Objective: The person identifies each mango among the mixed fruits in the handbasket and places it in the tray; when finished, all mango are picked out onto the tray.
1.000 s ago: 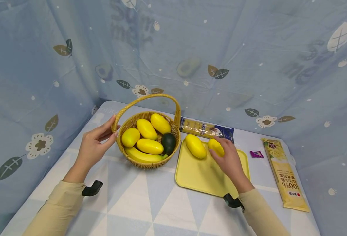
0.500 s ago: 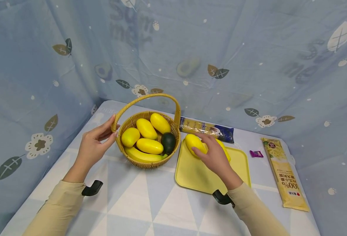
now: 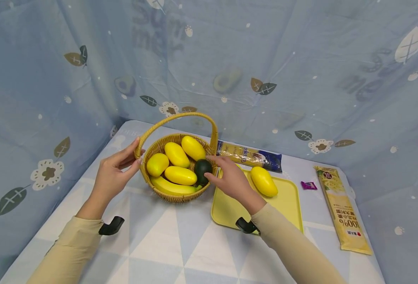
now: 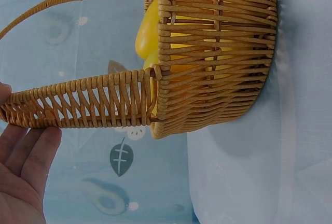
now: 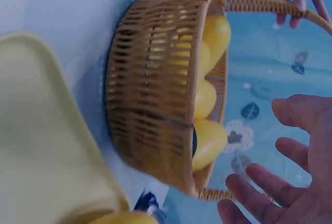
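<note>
My left hand (image 3: 114, 169) pinches the left side of the handle of a wicker basket (image 3: 175, 198). In the left wrist view its fingers (image 4: 39, 156) lie against the woven handle (image 4: 83, 102). Inside the basket are several yellow mangoes (image 3: 176, 155), a banana (image 3: 173, 187) and a dark green avocado (image 3: 202, 171). My right hand (image 3: 232, 179) is over the basket's right rim, close to the avocado. The right wrist view shows its fingers (image 5: 264, 182) spread with nothing between them. One mango (image 3: 264, 181) lies on the yellow tray (image 3: 230, 213); the hand covers the tray's upper left part.
Behind the tray lies a blue and gold pasta packet (image 3: 249, 154). A small purple wrapped candy (image 3: 308, 185) sits right of the tray, and a long yellow noodle packet (image 3: 344, 211) beyond it. Patterned blue curtains (image 3: 209, 59) enclose the table.
My right hand has moved left from the tray's right mango, across its left mango, to the basket's right rim. The left hand keeps its grip on the handle.
</note>
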`<state>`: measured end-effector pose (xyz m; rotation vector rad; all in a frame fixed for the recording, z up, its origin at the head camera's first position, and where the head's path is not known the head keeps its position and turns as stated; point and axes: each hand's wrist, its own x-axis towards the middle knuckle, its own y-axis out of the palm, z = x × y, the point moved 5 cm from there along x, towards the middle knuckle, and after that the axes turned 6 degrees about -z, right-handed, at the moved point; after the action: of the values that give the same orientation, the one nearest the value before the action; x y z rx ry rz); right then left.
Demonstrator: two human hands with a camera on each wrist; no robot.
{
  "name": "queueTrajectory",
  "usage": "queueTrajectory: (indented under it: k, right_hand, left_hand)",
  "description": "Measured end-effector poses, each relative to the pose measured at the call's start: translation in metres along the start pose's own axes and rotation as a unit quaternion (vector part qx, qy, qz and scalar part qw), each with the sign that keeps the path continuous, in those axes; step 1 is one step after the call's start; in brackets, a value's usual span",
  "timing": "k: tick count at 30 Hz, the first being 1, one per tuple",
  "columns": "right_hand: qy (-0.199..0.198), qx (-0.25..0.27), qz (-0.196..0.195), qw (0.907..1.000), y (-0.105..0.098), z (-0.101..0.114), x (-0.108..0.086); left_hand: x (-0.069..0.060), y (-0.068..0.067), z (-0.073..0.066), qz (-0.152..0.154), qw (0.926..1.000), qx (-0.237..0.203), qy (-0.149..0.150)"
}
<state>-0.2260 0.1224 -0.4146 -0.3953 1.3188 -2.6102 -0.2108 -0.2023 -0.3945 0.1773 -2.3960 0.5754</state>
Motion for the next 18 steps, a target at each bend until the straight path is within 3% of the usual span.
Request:
queueTrajectory:
  k: [7, 18]
  right_hand:
    - [-0.019, -0.007, 0.046, 0.9987, 0.020, 0.020, 0.021]
    - [-0.029, -0.019, 0.126, 0.9914, 0.048, 0.031, 0.046]
  left_hand:
    - [0.000, -0.001, 0.000, -0.001, 1.0000, -0.003, 0.008]
    - [0.000, -0.001, 0.000, -0.001, 0.9999, -0.002, 0.013]
